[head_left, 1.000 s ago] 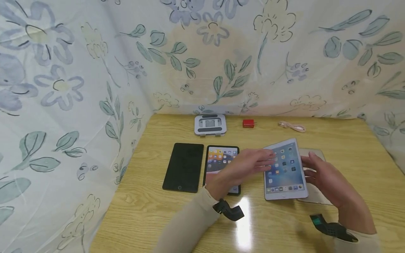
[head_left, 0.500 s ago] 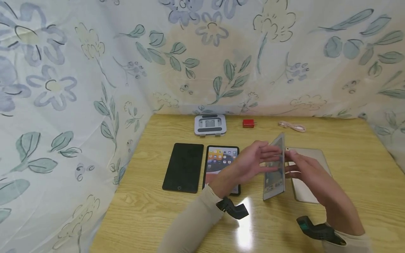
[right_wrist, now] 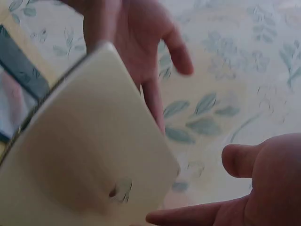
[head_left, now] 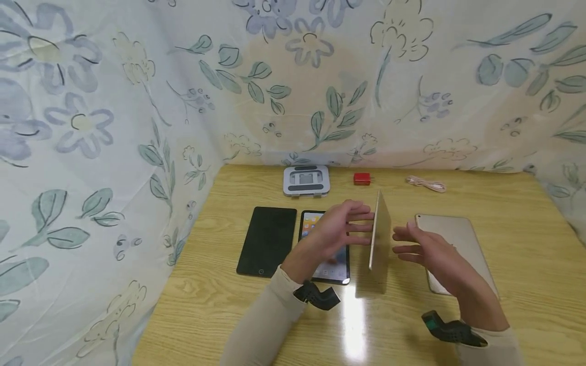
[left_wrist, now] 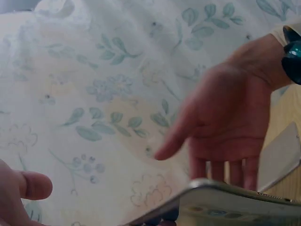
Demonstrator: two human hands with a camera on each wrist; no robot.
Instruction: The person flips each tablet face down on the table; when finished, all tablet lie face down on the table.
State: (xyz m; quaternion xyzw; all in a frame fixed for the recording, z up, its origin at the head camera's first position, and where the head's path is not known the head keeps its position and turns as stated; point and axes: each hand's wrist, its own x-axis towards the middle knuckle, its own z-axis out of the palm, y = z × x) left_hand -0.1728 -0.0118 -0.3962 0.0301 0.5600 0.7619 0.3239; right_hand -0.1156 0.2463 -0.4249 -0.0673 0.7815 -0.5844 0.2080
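A tablet (head_left: 381, 244) stands nearly on edge between the two hands, its gold back (right_wrist: 89, 141) towards the right hand. My left hand (head_left: 336, 229) has its straight fingers against the screen side; the thumb stands away from the tablet in the left wrist view. My right hand (head_left: 428, 249) is held just right of the back, fingers extended, with a gap between in the head view. Behind the right hand a gold tablet (head_left: 453, 239) lies face down. Under the left forearm lies a tablet with a lit screen (head_left: 336, 267).
A black tablet (head_left: 267, 241) lies at the left. Along the back are a grey and white stand (head_left: 305, 187), a red charger (head_left: 362, 179) and a coiled pale cable (head_left: 426, 183). Floral cloth (head_left: 274, 117) hangs behind the table.
The held tablet has turned from screen facing up to nearly edge-on and moved left, its gold back now showing. My right hand has come off it and shifted left; my left hand has also moved left.
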